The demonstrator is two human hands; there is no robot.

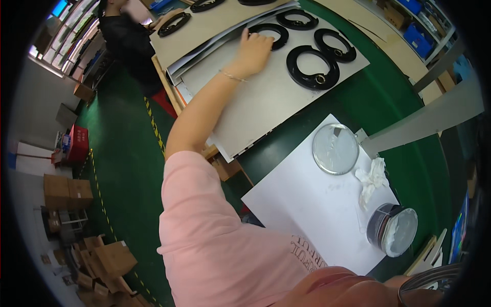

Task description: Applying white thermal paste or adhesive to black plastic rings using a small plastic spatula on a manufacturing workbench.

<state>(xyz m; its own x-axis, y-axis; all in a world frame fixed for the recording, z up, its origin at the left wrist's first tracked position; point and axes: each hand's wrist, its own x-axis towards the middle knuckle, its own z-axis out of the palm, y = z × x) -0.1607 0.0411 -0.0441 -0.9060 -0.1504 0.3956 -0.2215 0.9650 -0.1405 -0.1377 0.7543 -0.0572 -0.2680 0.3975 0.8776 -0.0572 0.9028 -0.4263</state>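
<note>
Pink sleeve lies at seven o'clock, left hand at twelve, fingers bent at a black ring, grip unclear: handle its rim lightly.

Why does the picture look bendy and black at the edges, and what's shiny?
Head view: its fisheye lens bends straight edges, like the grey post's, and the picture's rim is dark; head view: light glints off the black rings.

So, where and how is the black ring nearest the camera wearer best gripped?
Probably pinch the ring by its plain left rim, coming from the left: it lies flat with an open middle, and that side avoids the brassy fitting at its lower right.
</note>
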